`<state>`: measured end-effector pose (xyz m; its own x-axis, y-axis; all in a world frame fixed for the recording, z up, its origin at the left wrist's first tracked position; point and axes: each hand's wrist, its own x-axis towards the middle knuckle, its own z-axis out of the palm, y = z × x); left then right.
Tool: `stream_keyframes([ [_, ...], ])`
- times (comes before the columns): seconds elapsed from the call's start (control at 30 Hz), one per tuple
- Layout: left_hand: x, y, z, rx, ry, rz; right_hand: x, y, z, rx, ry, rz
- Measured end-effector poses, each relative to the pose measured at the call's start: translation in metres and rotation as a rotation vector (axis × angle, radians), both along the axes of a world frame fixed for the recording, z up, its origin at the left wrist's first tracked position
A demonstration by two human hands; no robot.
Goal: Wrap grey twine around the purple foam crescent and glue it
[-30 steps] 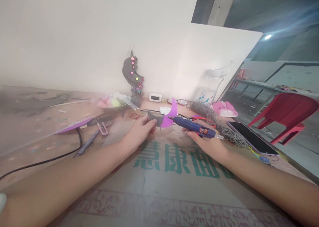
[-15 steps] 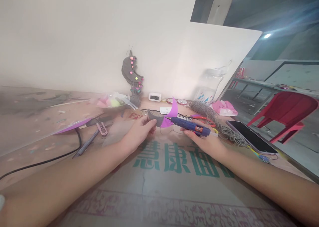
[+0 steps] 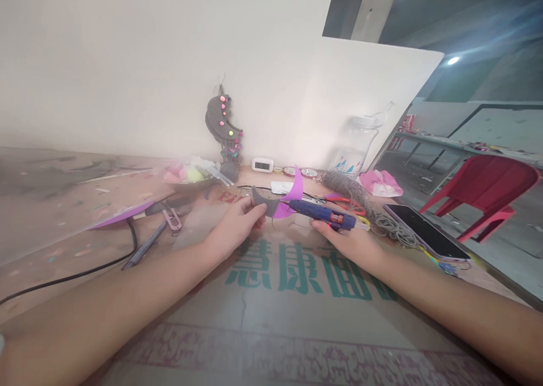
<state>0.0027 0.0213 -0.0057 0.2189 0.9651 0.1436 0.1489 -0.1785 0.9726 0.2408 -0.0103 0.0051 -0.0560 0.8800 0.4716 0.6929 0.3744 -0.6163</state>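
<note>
My left hand (image 3: 235, 226) pinches a crescent-shaped piece (image 3: 278, 199), grey on its left half and purple on its right, holding it just above the cardboard sheet (image 3: 297, 295). My right hand (image 3: 345, 242) grips a blue glue gun (image 3: 322, 215) that points left, its tip touching the purple part of the crescent. Both forearms reach in from the bottom corners.
At the back wall hang a dark moon ornament with coloured beads (image 3: 223, 127), a small white clock (image 3: 263, 164) and a clear jar (image 3: 356, 148). Grey twine (image 3: 373, 211) and a phone (image 3: 426, 239) lie to the right. Left are a black cable (image 3: 85, 270) and a purple sheet (image 3: 123, 213). Red chair (image 3: 487, 196) far right.
The glue gun and my right hand have shifted slightly left, bringing the tip closer onto the purple piece. My left hand has held still.
</note>
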Motion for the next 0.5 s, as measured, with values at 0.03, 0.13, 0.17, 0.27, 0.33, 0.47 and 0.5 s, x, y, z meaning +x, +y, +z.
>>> stream_keyframes([
  [0.03, 0.0000, -0.0001, -0.0002, 0.001, -0.007, -0.004, -0.0003, 0.0001, 0.0000, -0.008, 0.015, 0.005],
  [0.13, 0.0000, -0.0002, -0.0004, 0.016, -0.014, -0.014, -0.0020, 0.0001, 0.0008, -0.030, 0.044, 0.038],
  [0.17, 0.0000, -0.0003, -0.0003, 0.019, -0.017, -0.014, -0.0027, -0.0001, 0.0013, -0.032, 0.053, 0.045],
  [0.27, 0.0003, -0.0004, 0.0006, 0.014, -0.028, -0.012, -0.0046, -0.0007, 0.0031, -0.030, 0.092, 0.044],
  [0.33, 0.0004, -0.0007, 0.0013, 0.010, -0.019, -0.007, -0.0052, -0.0010, 0.0039, -0.034, 0.110, 0.053],
  [0.47, 0.0005, -0.0016, 0.0018, 0.012, 0.002, -0.007, -0.0053, -0.0009, 0.0042, -0.048, 0.136, 0.089],
  [0.5, 0.0005, -0.0018, 0.0018, 0.009, 0.004, -0.010, -0.0053, -0.0009, 0.0041, -0.053, 0.145, 0.092],
])
